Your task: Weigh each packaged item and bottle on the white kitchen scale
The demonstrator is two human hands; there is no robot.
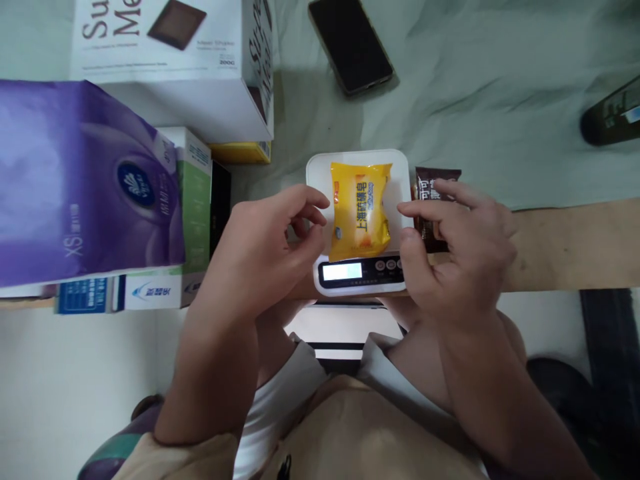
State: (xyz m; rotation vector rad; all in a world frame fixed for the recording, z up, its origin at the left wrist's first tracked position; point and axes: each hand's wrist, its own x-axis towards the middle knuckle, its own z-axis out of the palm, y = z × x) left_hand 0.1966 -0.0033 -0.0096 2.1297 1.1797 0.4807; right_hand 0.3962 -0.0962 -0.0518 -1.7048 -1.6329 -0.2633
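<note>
A yellow soap packet (359, 210) lies on a small white digital scale (320, 175) whose lit display faces me. My left hand (265, 250) hovers at the packet's left edge with fingers curled and nothing in them. On the other side, my right hand (457, 247) is beside the scale, fingers spread, index finger reaching toward the packet's right edge. Under the right hand lies a dark brown snack packet (429, 183), partly covered by its fingers.
A purple tissue pack (75, 180) lies on stacked boxes at left, with a large white box (165, 60) behind. A black phone (351, 43) lies on the green cloth beyond the scale. A dark object (610, 113) sits at the right edge. A wooden board (575, 243) runs rightward.
</note>
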